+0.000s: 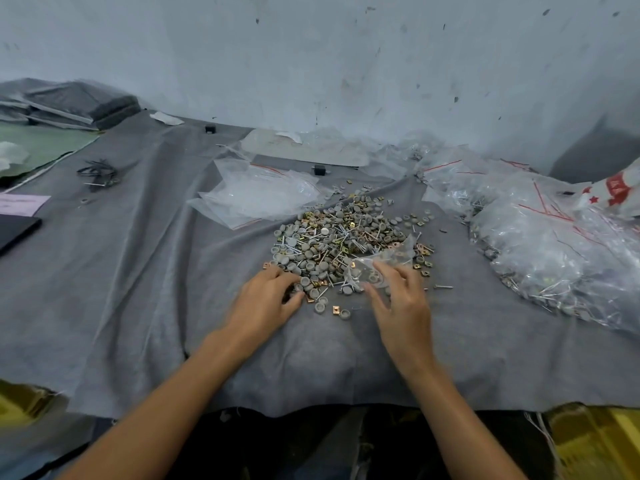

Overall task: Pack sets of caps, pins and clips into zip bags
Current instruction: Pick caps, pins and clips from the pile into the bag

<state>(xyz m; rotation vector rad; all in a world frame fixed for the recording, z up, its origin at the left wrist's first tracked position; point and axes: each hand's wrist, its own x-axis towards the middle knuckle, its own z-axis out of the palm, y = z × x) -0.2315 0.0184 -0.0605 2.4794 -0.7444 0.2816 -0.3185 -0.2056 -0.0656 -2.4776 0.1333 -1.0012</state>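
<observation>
A heap of grey caps, metal pins and brass-coloured clips (343, 233) lies on the grey cloth (145, 271) in the middle. My left hand (268, 301) sits at the heap's near-left edge, its fingers curled over a few small parts there. My right hand (398, 299) holds a small clear zip bag (377, 266) at the heap's near-right edge, thumb and fingers on the plastic. The bag holds a few parts. Several loose caps and a clip (335, 309) lie between my hands.
Empty zip bags (256, 195) with red seal lines lie behind the heap on the left. Packed bags (540, 244) pile up at the right. A black wire bundle (98, 173) and a dark flat object (15, 230) sit at the left. A wall stands behind.
</observation>
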